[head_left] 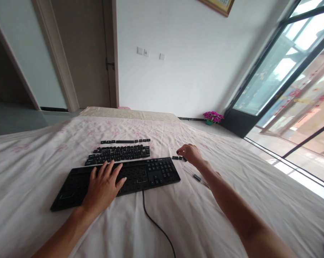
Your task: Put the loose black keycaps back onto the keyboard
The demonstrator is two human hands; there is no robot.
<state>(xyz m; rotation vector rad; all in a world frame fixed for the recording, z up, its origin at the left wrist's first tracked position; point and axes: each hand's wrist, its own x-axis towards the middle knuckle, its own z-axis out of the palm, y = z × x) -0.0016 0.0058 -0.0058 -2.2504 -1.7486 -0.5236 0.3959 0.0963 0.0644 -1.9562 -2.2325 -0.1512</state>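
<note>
A black keyboard [156,173] lies on a table under a pale pink cloth [43,172]; most of its main keys are off. My left hand [104,184] rests flat on it, fingers spread. Rows of removed black keycaps [119,154] lie just beyond the keyboard. My right hand [190,153] reaches to a few loose keycaps [176,157] right of the keyboard, fingers curled down over them; I cannot make out whether one is pinched. A thin clear tool with a dark part [196,177] lies beside my right forearm.
The keyboard's black cable [153,222] runs toward me over the cloth. A pot of purple flowers [212,117] stands on the floor by the wall. Large glass doors [293,86] fill the right side; a door [84,53] is at the back left.
</note>
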